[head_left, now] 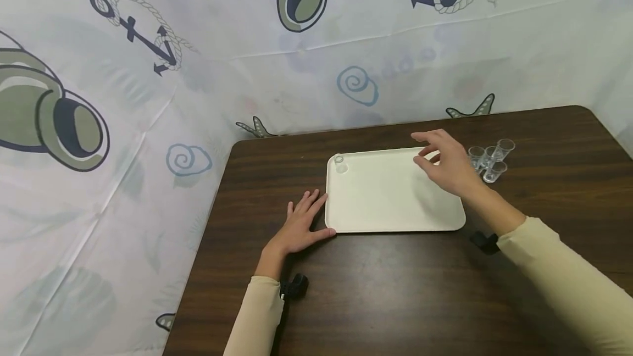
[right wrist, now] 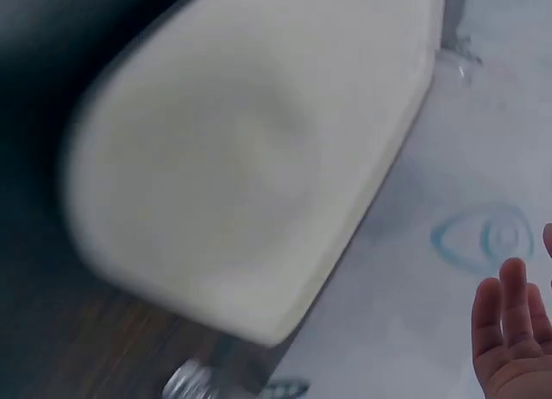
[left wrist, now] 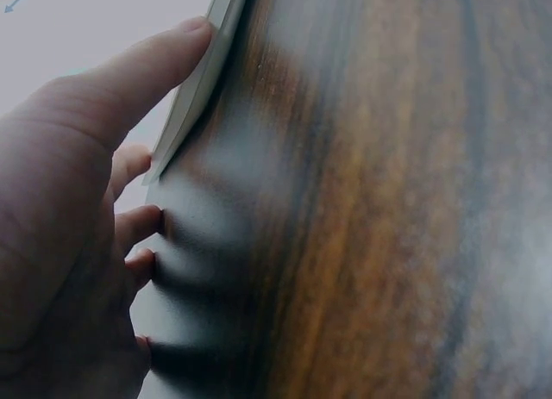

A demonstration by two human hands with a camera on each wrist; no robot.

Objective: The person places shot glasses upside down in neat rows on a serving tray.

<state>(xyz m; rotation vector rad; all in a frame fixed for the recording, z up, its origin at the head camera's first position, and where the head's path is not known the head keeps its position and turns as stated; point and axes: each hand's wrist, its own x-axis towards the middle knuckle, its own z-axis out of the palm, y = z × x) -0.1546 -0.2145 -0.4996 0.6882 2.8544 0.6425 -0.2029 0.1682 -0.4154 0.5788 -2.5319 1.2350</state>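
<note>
A cream rectangular tray (head_left: pixel 386 196) lies on the dark wooden table, and a small clear plastic cup (head_left: pixel 340 164) stands in its far left corner. My left hand (head_left: pixel 299 227) rests at the tray's near left corner with fingers spread; in the left wrist view its thumb (left wrist: pixel 164 63) touches the tray's rim (left wrist: pixel 203 80). Over the tray's right part hovers my right hand (head_left: pixel 445 163), thumb and fingers apart, holding nothing. Just right of that hand, several clear cups (head_left: pixel 496 171) stand clustered on the table; the hand partly overlaps them in the head view.
The brown wood-grain table (head_left: pixel 395 295) extends around the tray on all sides. Behind it hangs a white cloth (head_left: pixel 296 81) printed with anchors, shells and starfish. A black wrist camera (head_left: pixel 295 287) sits under the left wrist, another (head_left: pixel 484 242) under the right.
</note>
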